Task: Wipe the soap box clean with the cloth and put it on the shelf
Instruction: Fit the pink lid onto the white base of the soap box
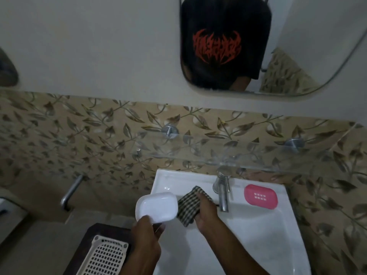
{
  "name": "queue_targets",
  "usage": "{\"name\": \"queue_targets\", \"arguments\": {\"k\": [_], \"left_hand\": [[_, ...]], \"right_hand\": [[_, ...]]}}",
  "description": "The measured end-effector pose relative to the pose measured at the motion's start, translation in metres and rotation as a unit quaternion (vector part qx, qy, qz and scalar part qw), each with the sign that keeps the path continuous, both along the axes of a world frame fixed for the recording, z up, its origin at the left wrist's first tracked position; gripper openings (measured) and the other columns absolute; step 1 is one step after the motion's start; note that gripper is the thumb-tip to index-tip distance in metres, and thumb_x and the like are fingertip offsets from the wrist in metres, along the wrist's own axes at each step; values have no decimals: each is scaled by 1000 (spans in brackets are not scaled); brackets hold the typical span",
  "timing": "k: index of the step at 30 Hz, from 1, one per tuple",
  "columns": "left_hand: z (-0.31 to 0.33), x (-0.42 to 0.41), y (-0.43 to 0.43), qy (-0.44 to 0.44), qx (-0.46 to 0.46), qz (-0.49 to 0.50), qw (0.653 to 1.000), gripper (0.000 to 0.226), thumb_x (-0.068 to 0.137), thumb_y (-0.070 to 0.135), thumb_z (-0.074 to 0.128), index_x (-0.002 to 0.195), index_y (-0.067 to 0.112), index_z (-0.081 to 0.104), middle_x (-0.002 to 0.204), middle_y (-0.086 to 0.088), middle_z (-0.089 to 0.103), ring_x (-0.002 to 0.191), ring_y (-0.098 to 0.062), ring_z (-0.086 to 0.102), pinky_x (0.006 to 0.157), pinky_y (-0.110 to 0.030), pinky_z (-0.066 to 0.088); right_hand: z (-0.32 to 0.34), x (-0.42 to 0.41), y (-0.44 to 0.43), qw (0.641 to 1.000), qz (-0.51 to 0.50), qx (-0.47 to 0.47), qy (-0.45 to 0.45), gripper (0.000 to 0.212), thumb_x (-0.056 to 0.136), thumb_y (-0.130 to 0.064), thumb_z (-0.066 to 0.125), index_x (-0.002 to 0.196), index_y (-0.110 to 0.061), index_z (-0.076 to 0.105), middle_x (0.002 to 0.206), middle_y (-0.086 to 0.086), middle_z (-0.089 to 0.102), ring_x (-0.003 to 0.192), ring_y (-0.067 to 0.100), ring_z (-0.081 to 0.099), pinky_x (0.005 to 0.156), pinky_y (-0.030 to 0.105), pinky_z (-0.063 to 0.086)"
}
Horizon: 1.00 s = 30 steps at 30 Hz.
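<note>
My left hand [148, 233] grips the near edge of a white soap box part [156, 206] and holds it above the left rim of the white sink [258, 225]. Its hollow side faces me. My right hand [206, 213] holds a folded green-checked cloth [188, 205] right beside the white part, touching its right edge. A pink soap box tray [260, 197] with small drain holes lies flat on the sink's back right ledge. The glass shelf [228, 153] runs along the tiled wall just above the sink, on round metal mounts.
A chrome tap [223, 192] stands at the sink's back middle, just right of the cloth. A cream perforated basket [105, 257] sits on a dark stand at lower left. A metal bar [70, 192] juts from the left wall. A mirror [258, 46] hangs above.
</note>
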State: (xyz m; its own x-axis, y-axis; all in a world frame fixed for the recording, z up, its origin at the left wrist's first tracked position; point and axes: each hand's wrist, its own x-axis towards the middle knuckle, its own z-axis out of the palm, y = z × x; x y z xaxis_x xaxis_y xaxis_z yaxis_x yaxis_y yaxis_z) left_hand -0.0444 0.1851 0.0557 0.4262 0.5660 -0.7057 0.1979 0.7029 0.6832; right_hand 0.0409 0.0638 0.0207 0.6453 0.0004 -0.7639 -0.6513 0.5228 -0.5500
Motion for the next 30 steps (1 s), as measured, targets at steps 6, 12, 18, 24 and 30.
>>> {"name": "queue_targets", "arguments": {"k": [6,12,18,24,30], "left_hand": [[-20,-5,32,-6,-24,16,1000,33,88,-4,44,120,-6,50,111,-26,60,76,-31,63,51,-30,59],[-39,-14,47,1,-46,24,999,35,88,2,49,121,-8,51,97,-23,61,80,-32,65,66,-36,56],[-38,-8,46,-2,-3,-18,1000,26,90,3,52,113,-9,55,96,-26,64,74,-30,65,68,-36,57],[-21,11,28,-33,-21,-54,998,22,94,6,55,116,1,54,100,-18,66,80,-28,67,58,-30,60],[-2,28,-12,-53,-105,-147,982,24,95,11,55,118,5,55,106,-18,67,90,-30,66,68,-37,58]], "right_hand": [[-18,56,40,999,-12,45,28,58,85,-32,70,128,1,50,124,19,60,106,36,61,91,49,51],[-24,82,65,992,-42,114,-17,40,99,-14,50,136,-2,43,136,13,48,129,33,43,99,39,42],[-62,92,58,987,66,-149,7,39,93,-27,60,118,2,58,107,14,64,97,32,61,91,43,53],[-34,73,41,863,203,-463,-15,57,92,-49,51,131,-7,51,133,19,49,121,35,48,95,39,43],[5,-16,-6,947,149,-128,-256,73,74,-84,38,118,-29,60,115,-6,69,107,11,64,84,28,54]]}}
